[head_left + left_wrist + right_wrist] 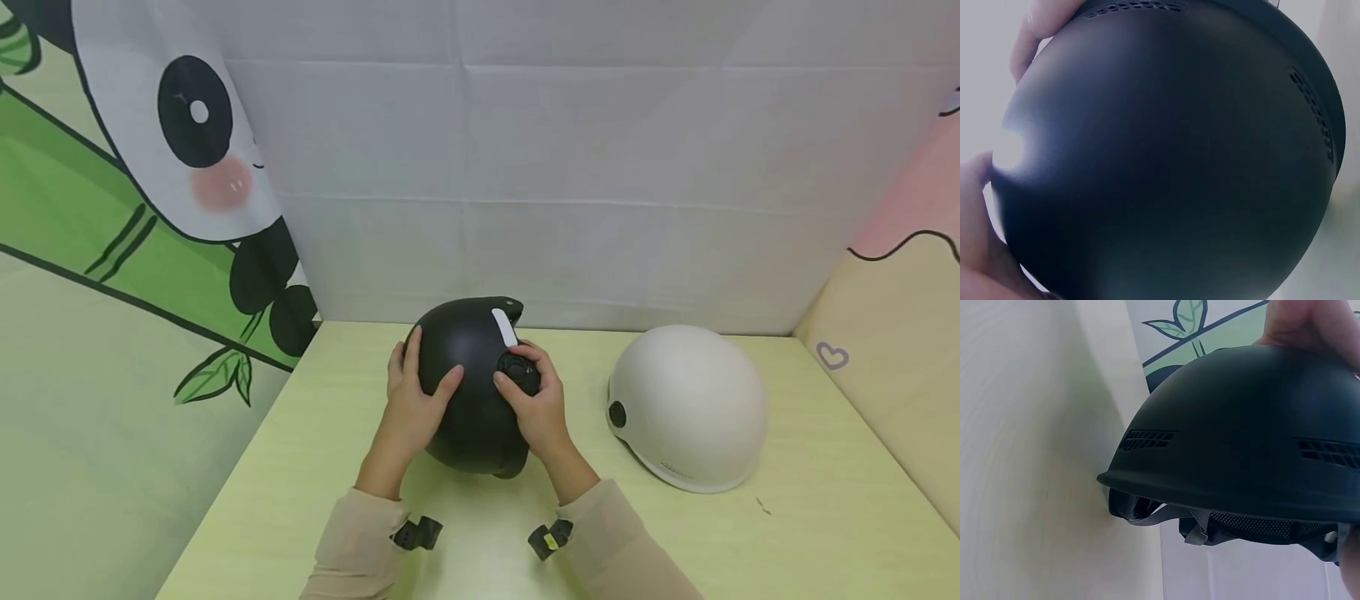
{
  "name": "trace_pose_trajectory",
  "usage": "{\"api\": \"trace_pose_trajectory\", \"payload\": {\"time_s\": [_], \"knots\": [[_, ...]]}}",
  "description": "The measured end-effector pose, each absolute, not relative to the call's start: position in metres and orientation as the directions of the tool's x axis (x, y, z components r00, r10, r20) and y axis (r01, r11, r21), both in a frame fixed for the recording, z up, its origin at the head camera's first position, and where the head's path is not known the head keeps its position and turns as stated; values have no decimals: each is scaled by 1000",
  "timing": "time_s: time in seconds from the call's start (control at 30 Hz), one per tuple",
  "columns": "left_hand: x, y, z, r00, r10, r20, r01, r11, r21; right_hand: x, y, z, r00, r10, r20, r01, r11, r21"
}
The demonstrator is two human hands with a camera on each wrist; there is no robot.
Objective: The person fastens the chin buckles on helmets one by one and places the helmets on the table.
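A black helmet (472, 417) is tilted on its side, its crown toward the left and its rim toward the right. My left hand (411, 412) holds the crown side, thumb and fingers spread around the smooth shell. With thumb and fingers, my right hand (542, 408) grips the rim side, beside a round black disc (521, 372) and a white strip (505, 327). Slotted vents (1313, 112) show on the shell in the left wrist view. Grey straps (1199, 531) and inner padding appear under the rim in the right wrist view. The undersides of both hands are hidden.
A white helmet (686, 400) rests crown up on the light wooden table (832, 500), to the right of the black one. A pale hanging cloth (562, 167) stands behind the table, with printed cartoon sheets (112, 350) at the sides.
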State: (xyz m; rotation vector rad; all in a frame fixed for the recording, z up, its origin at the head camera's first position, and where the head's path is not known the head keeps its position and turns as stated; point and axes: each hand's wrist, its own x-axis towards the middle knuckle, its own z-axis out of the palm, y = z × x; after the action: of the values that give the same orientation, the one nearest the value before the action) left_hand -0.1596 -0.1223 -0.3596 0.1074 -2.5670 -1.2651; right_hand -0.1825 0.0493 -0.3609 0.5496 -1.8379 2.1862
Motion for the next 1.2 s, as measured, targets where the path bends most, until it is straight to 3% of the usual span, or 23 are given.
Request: {"api": "trace_pose_trajectory", "payload": {"time_s": [0.6, 1.07, 1.2], "knots": [[-160, -130, -402, -941, -166, 294, 201, 425, 883, -199, 64, -392, -915, -40, 401, -373, -290, -881], [-164, -134, -415, -953, -167, 254, 170, 401, 900, -202, 68, -400, -947, -21, 321, -279, -443, -852], [-166, -131, -417, -954, -174, 246, 162, 393, 905, -203, 73, -399, -940, -40, 339, -303, -364, -881]]}}
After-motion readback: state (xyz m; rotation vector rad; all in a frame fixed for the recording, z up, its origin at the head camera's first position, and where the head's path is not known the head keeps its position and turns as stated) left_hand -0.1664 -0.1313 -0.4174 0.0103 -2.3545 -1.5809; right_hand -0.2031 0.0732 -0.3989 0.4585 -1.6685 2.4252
